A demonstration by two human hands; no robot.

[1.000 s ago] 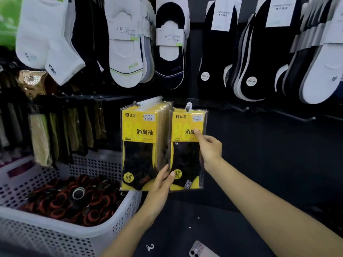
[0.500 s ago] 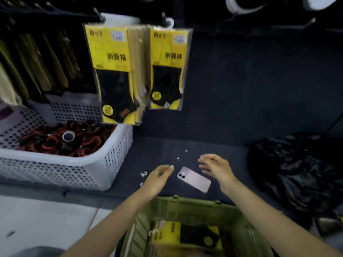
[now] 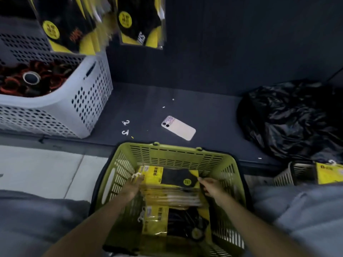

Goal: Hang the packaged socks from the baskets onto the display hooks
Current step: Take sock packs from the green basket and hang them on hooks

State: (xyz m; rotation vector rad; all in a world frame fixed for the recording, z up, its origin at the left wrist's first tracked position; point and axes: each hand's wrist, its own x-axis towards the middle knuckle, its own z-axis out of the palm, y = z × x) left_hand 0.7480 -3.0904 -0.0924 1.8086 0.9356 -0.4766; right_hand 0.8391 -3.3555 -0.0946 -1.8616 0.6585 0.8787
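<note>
Fingers (image 3: 138, 179) at both ends of the sock packs (image 3: 170, 191) in the green basket (image 3: 167, 154), clenched or not, can't tell; could let slippery packs slide, snagging hooks (image 3: 135, 176).

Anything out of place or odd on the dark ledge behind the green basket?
Yes. A phone lies face down and askew on the ledge, and two loose white hooks lie near the white basket, attached to no packaging. Small white bits are scattered nearby.
</note>
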